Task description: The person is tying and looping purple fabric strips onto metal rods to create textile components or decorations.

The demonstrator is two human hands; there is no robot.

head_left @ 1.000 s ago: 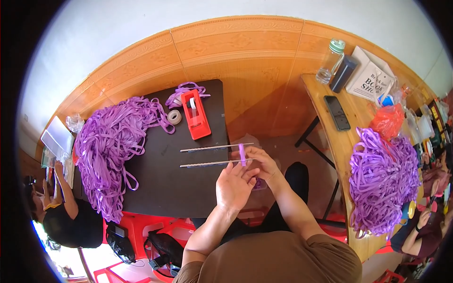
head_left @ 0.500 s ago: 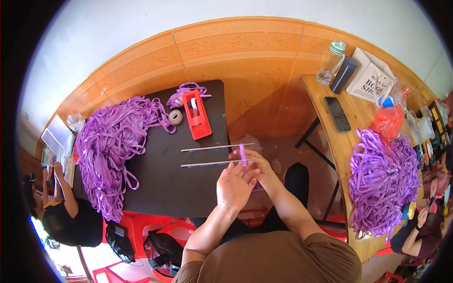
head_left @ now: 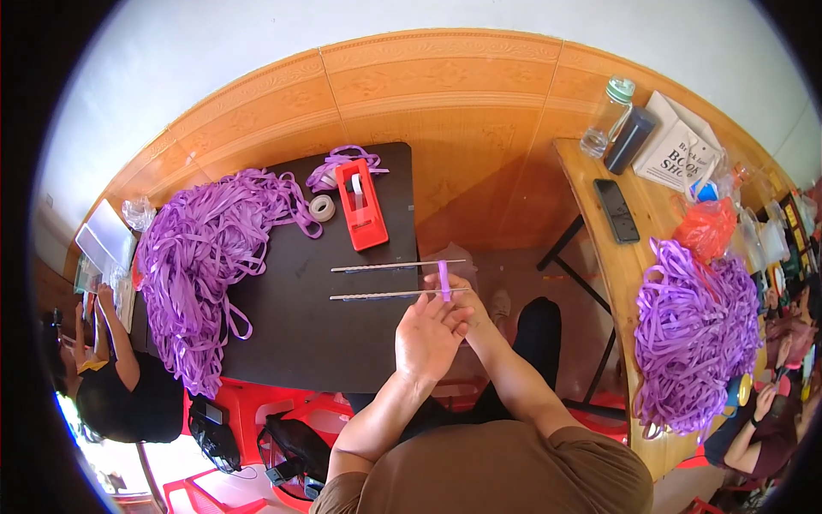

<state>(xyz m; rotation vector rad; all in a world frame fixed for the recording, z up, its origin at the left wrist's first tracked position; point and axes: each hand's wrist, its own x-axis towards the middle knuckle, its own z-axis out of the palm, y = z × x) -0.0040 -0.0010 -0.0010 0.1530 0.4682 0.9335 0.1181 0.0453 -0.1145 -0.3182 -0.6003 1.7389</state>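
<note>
Two thin metal rods (head_left: 377, 269) lie parallel across the dark table and stick out past its right edge. A short band of purple ribbon (head_left: 443, 279) is wrapped across both near their free ends. My right hand (head_left: 467, 302) is closed at the band, fingers partly hidden behind it. Below the nearer rod, my left hand (head_left: 424, 341) is palm up, its fingers slightly bent and apart, with the fingertips close to the band and my right hand. I see nothing held in the left palm.
A large heap of purple ribbon (head_left: 205, 248) covers the dark table's left side. A red tape dispenser (head_left: 366, 224) and a tape roll (head_left: 322, 207) lie behind the rods. Another ribbon heap (head_left: 695, 338), a phone (head_left: 616, 211) and a bottle (head_left: 606, 118) occupy the wooden table at right.
My hands remain at the band with almost the same pose. The view has shifted slightly; the rods and ribbon look otherwise the same.
</note>
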